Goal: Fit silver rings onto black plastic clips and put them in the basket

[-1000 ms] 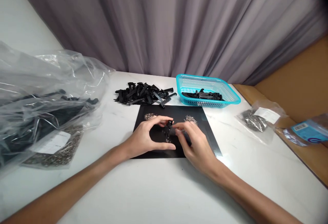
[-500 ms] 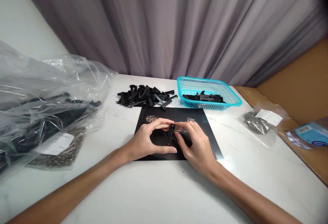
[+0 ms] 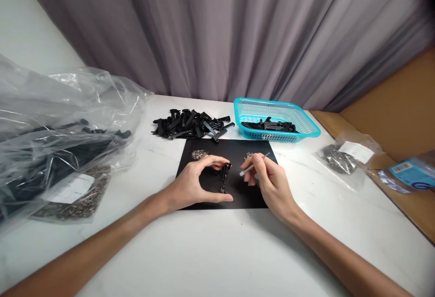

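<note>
While the left hand (image 3: 194, 183) clasps a black part (image 3: 224, 179), right hand (image 3: 274, 183) near but apart, pinching a thin tool (image 3: 246, 170).

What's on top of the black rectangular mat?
Two small piles of shiny metal pieces: left pile mostly visible, right pile partly covered by the right hand. Anything on the mat behind that hand or the left hand can't be seen.

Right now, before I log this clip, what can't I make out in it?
All in the head view:
Black part in the left hand: fine details too small and dark.
Slim tool: middle hidden by the right hand.
Right metal pile: partly covered by that hand.
Left bag's label: print too small.
Blue packet: cut off by the right edge.
</note>
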The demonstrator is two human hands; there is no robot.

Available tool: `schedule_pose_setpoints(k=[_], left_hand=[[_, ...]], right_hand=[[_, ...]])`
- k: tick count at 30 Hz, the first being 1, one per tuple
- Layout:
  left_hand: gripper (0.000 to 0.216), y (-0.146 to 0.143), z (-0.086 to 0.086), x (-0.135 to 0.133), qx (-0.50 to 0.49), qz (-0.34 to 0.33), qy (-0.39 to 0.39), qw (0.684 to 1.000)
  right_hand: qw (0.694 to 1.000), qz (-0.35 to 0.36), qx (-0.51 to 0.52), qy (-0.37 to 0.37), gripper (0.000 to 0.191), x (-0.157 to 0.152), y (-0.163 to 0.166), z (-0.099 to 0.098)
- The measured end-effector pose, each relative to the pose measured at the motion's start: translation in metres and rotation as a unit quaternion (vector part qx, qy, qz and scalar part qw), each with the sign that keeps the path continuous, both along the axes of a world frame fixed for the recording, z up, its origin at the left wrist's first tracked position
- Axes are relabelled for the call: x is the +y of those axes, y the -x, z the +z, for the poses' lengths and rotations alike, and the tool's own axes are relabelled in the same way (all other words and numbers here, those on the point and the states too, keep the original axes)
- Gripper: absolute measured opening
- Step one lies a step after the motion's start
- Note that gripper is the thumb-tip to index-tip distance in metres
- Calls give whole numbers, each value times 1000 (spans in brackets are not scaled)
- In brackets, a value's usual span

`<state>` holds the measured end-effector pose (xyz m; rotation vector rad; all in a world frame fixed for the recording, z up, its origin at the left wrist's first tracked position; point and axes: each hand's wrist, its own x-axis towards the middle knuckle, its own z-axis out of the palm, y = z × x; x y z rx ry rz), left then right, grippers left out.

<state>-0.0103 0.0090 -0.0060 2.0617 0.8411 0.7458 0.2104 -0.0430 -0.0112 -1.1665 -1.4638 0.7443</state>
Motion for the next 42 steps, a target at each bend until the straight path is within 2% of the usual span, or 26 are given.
schedule_pose_setpoints(k=[3, 6, 22, 24, 28, 30, 33, 35, 36, 39, 42], left_hand=[[71, -1, 0, 0, 9, -3, -9, 1000], [71, -1, 1, 0, 14, -3, -10, 1000], [68, -3, 3, -3, 22, 12, 2, 1000], [70, -3, 3, -2, 3, 6, 10, 1000], [67, -3, 0, -1, 5, 6, 15, 1000], [66, -3, -1, -2, 18, 10, -1, 1000], [67, -2, -2, -4, 37, 25, -63, 997], [65, -3, -1, -6, 69, 51, -122, 989], [62, -3, -1, -7, 84, 62, -150, 983], [58, -2, 3, -9, 106, 60, -206, 971], [83, 1, 6, -9, 104, 58, -200, 972]], right_hand=[[998, 33, 54, -6, 32, 3, 2, 0], [997, 39, 61, -3, 27, 4, 3, 0], [996, 60, 58, 17, 26, 2, 9, -2], [998, 38, 59, 7, 28, 2, 7, 0], [990, -112, 42, -78, 40, 4, -2, 5], [988, -128, 8, -88, 43, 4, -4, 5], [996, -42, -71, -32, 40, -1, 6, 1], [993, 4, -119, 9, 31, -9, 19, -5], [989, 0, -144, 22, 24, -13, 26, -9], [979, -24, -200, 15, 19, -22, 40, -16], [972, -62, -226, -28, 19, -15, 32, -11]])
